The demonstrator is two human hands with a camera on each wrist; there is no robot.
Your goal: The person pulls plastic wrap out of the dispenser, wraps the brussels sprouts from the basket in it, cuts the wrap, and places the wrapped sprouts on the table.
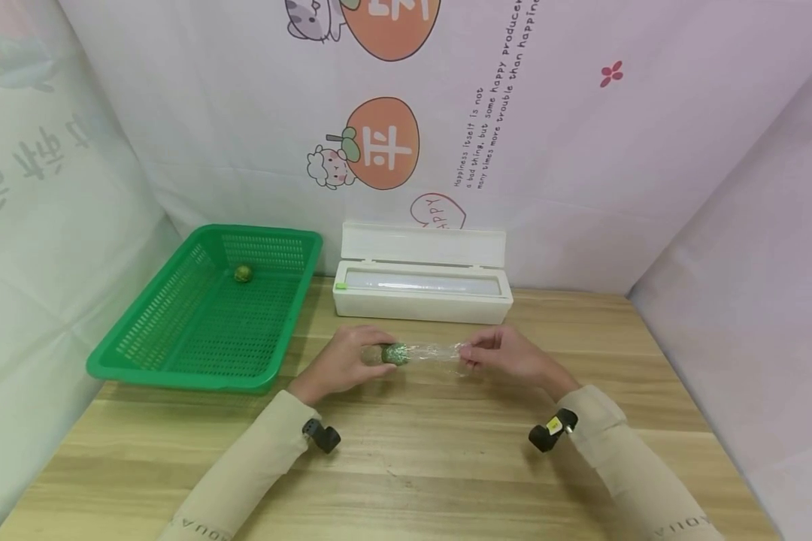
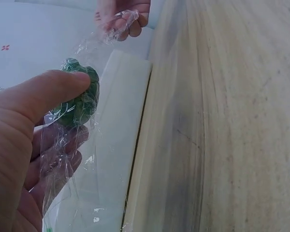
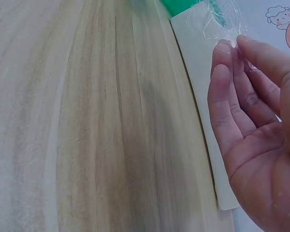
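Observation:
In the head view my left hand (image 1: 343,362) pinches a small, lumpy dark-green round item (image 1: 395,354) between thumb and fingers. Clear cling film (image 1: 434,352) wraps this item and stretches from it toward the right. The left wrist view shows the thumb pressed on the green item (image 2: 80,104), with loose film hanging below across the fingers. My right hand (image 1: 510,355) pinches the far end of the film with thumb and fingertips, as the right wrist view of the film (image 3: 222,19) also shows. Both hands are above the table. What exactly the green item is cannot be told.
A white cling film dispenser box (image 1: 422,306) stands behind the hands with its lid (image 1: 422,245) raised and a roll inside. To the left sits a green plastic basket (image 1: 176,381) holding one small greenish-brown ball (image 1: 243,273). Printed white cloth surrounds the wooden table (image 1: 446,466).

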